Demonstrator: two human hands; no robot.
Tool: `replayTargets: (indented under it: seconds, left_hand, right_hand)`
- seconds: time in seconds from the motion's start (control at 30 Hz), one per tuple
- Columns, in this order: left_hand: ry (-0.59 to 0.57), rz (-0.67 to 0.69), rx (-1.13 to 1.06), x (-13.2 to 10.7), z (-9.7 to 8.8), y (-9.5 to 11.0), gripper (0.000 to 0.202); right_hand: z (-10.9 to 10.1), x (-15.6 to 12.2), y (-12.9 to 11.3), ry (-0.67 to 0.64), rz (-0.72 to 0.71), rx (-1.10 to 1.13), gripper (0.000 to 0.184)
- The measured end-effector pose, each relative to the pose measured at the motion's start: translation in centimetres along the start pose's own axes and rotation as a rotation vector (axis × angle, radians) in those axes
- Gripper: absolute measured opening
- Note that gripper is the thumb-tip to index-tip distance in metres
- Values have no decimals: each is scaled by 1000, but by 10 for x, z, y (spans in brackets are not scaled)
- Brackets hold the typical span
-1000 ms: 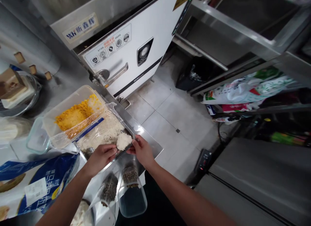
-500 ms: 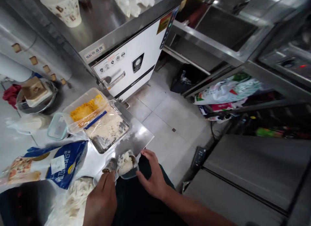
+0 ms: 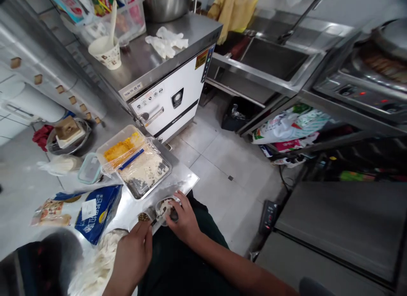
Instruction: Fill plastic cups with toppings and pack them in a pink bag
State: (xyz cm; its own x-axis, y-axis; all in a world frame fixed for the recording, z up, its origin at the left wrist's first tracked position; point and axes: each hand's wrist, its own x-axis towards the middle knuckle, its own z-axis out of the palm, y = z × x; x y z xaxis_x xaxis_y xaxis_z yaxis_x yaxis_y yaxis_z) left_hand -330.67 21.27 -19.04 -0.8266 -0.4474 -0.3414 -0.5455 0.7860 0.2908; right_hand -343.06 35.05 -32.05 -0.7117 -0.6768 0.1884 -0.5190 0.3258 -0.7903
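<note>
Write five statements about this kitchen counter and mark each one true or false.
1. The right hand grips a small clear cup with something white in it. True.
2. The metal tray is full of yellow crumbs. False: it holds pale whitish food, and one corner is bare metal.
3. A clear container of yellow crumbs sits against the tray's far side. True.
4. The blue bag lies on top of the white cabinet. False: it lies on the counter, near the left hand.
5. A paper cup with a white utensil in it stands on the cabinet. True.
</note>
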Motion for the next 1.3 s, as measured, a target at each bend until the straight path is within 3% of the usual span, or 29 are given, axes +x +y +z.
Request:
replayTargets:
  seconds: [0.17,0.27,0.33,0.43,0.53,0.63,0.73,0.87,1.0,1.07,1.2,1.3]
  left_hand:
    - [117,-50,-27,-9,-30,-18,24]
    - [101,-80,-110,-8,-37,-30,26]
    - [48,-67,-165,0,-37,-39,28]
    - [40,-144,-53,28,-32,-54,34]
    - [32,-217,165,72,-23,-66,39]
    - [-32,-137,266,114,-11,-76,37]
    - [-85,-59,351,137,3,-90,36]
    - [-38,18,437,146,24,-109,46]
    - [-123,35,461,152,38,-115,52]
    - [-145,9,444,152,37,-116,49]
    - [-64,-145,458,146,31,-121,38]
    - [-77,-206,431,146,37,-127,37]
  right_hand:
    - [-12,-4,-4,19,148,119,38]
    - [-25,-4,3,114,296,203,23]
    - [-32,3,11,135,364,246,13]
    - [-34,30,27,98,441,347,30]
    - [-19,75,46,36,563,432,31]
    - [12,122,68,-28,650,496,47]
    - [42,149,86,-106,717,597,47]
    - [63,159,97,-154,785,745,43]
    - [69,161,99,-150,854,854,39]
    - [72,163,98,-143,885,878,38]
    - [76,167,98,-136,930,887,43]
    - [77,168,101,-139,953,885,52]
